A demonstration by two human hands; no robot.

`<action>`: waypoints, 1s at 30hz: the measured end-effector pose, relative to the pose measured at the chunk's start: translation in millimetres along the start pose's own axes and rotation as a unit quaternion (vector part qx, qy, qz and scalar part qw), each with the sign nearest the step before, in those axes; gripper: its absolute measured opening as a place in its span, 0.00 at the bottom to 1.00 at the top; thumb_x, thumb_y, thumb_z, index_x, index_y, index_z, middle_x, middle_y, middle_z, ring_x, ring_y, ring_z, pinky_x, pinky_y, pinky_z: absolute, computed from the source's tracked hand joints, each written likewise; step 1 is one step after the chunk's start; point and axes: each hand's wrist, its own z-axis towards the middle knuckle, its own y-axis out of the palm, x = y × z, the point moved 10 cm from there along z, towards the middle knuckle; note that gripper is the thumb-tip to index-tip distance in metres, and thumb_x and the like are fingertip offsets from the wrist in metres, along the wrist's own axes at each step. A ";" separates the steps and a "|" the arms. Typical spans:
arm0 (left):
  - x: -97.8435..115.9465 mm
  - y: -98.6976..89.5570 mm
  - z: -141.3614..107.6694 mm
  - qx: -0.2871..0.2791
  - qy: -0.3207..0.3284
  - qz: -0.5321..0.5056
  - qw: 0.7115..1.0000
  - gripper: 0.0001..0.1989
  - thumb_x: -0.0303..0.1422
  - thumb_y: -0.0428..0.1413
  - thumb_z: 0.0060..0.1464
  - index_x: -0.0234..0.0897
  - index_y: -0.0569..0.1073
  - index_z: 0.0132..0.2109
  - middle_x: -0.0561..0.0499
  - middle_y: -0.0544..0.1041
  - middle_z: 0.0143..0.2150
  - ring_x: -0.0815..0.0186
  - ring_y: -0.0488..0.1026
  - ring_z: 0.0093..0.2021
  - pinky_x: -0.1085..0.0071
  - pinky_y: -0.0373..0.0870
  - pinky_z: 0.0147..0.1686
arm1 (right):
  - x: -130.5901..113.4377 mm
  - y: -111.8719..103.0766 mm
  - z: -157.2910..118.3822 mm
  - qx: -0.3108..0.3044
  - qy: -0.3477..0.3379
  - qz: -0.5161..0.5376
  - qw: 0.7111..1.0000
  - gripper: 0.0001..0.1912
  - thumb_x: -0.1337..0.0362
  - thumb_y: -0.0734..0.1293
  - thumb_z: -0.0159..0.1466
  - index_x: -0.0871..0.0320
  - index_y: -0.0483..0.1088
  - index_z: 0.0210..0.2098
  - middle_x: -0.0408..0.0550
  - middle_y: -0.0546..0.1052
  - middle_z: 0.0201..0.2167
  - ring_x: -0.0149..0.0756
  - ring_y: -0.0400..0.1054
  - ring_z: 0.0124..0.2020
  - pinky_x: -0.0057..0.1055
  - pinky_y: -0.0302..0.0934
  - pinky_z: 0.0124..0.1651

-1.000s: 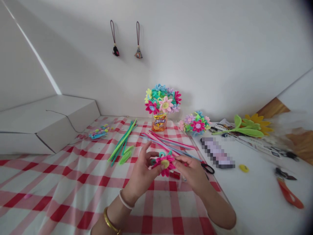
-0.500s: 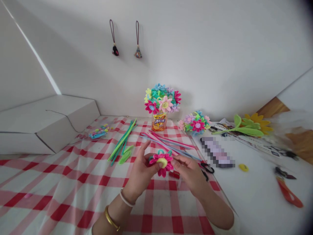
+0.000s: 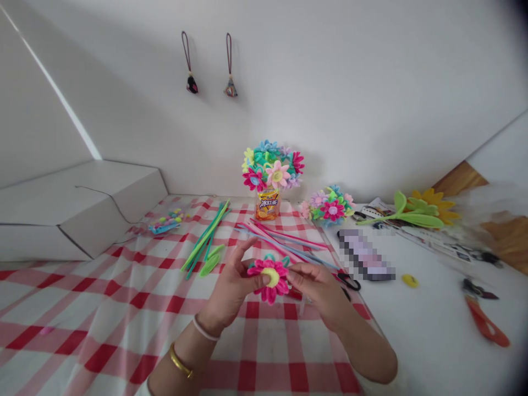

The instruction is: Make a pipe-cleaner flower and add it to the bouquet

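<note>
Wht table (image 3: 429,324) w/ red/wht checked cloth (image 3: 223,363); on cloth: grn stems (image 3: 209,231), pink/blue stems (image 3: 284,240), orange cup (image 3: 267,211)

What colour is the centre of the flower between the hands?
The flower centre is pale yellow, showing best in the head view.

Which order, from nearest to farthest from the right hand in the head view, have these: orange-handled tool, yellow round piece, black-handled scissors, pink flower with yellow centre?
From the right hand:
1. Pink flower, at its fingertips.
2. Black-handled scissors, just to its right.
3. Yellow round piece, farther right, on the white surface.
4. Orange-handled tool, far right.
</note>
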 end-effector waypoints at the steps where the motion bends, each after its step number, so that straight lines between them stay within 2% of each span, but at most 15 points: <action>1: -0.6 -2.4 0.3 0.013 -0.003 0.006 1.000 0.41 0.28 0.65 0.39 0.41 0.56 0.60 0.54 0.74 0.30 0.70 0.71 0.27 0.75 0.66 0.27 | -1.9 -1.0 -0.3 0.005 -0.007 -0.019 1.000 0.14 0.53 0.65 0.58 0.59 0.73 0.32 0.42 0.67 0.23 0.30 0.58 0.25 0.27 0.54 0.28; 4: -0.4 -8.3 -0.1 0.052 0.001 0.014 0.999 0.41 0.28 0.65 0.38 0.41 0.56 0.60 0.54 0.74 0.32 0.68 0.72 0.30 0.72 0.69 0.30 | -4.8 -3.8 -0.6 0.019 -0.021 -0.050 0.998 0.13 0.55 0.65 0.58 0.59 0.72 0.29 0.41 0.66 0.22 0.29 0.58 0.24 0.26 0.53 0.28; 6: 1.8 -8.1 -0.5 0.059 0.016 0.004 0.998 0.41 0.28 0.64 0.39 0.42 0.55 0.59 0.53 0.74 0.35 0.68 0.73 0.32 0.71 0.69 0.33 | -3.2 -6.3 0.2 0.031 -0.022 -0.044 0.998 0.13 0.55 0.66 0.58 0.60 0.72 0.29 0.41 0.67 0.22 0.29 0.59 0.24 0.27 0.54 0.28; 11: 6.6 -9.2 -1.5 0.073 0.047 -0.023 0.996 0.34 0.30 0.62 0.44 0.43 0.58 0.58 0.51 0.73 0.40 0.66 0.71 0.40 0.70 0.67 0.39 | 2.8 -16.7 3.9 0.086 -0.012 0.074 0.993 0.12 0.55 0.69 0.54 0.59 0.74 0.30 0.44 0.74 0.26 0.32 0.65 0.28 0.30 0.60 0.34; 13: 4.9 -6.9 -1.2 0.064 0.045 -0.014 0.997 0.27 0.32 0.62 0.46 0.40 0.64 0.53 0.49 0.74 0.41 0.66 0.70 0.42 0.69 0.66 0.41 | 0.0 -21.8 4.2 0.113 -0.027 0.113 0.987 0.11 0.56 0.70 0.52 0.57 0.75 0.30 0.45 0.76 0.28 0.34 0.67 0.31 0.32 0.61 0.38; 16: -2.8 3.7 -0.5 0.017 0.027 -0.019 0.999 0.18 0.33 0.61 0.47 0.37 0.70 0.46 0.48 0.74 0.43 0.64 0.70 0.43 0.66 0.64 0.44 | -2.0 -22.5 3.5 0.124 -0.041 0.121 0.984 0.11 0.56 0.70 0.53 0.56 0.75 0.32 0.45 0.76 0.30 0.34 0.67 0.32 0.32 0.62 0.38; 19: -5.0 6.7 -0.3 0.013 0.037 -0.042 0.998 0.14 0.30 0.62 0.45 0.38 0.71 0.42 0.51 0.75 0.39 0.66 0.70 0.40 0.68 0.64 0.42 | 1.9 -13.7 2.1 0.103 -0.035 0.092 0.990 0.12 0.55 0.69 0.55 0.57 0.75 0.32 0.44 0.74 0.27 0.32 0.66 0.29 0.30 0.61 0.35; 23: -7.6 1.6 0.5 0.054 0.026 -0.075 0.995 0.10 0.29 0.64 0.42 0.35 0.72 0.34 0.53 0.75 0.30 0.71 0.69 0.30 0.73 0.64 0.33 | 4.2 -6.1 -1.9 0.094 -0.039 0.038 0.994 0.12 0.55 0.68 0.56 0.58 0.74 0.31 0.43 0.72 0.25 0.31 0.63 0.28 0.29 0.59 0.32; 30: -10.6 -0.6 0.0 0.067 0.003 -0.115 0.991 0.12 0.27 0.65 0.39 0.34 0.73 0.33 0.52 0.76 0.30 0.70 0.70 0.30 0.73 0.66 0.32 | -8.7 -4.9 -4.4 0.085 -0.060 -0.008 0.995 0.10 0.57 0.68 0.56 0.58 0.74 0.29 0.42 0.72 0.25 0.32 0.63 0.29 0.30 0.58 0.34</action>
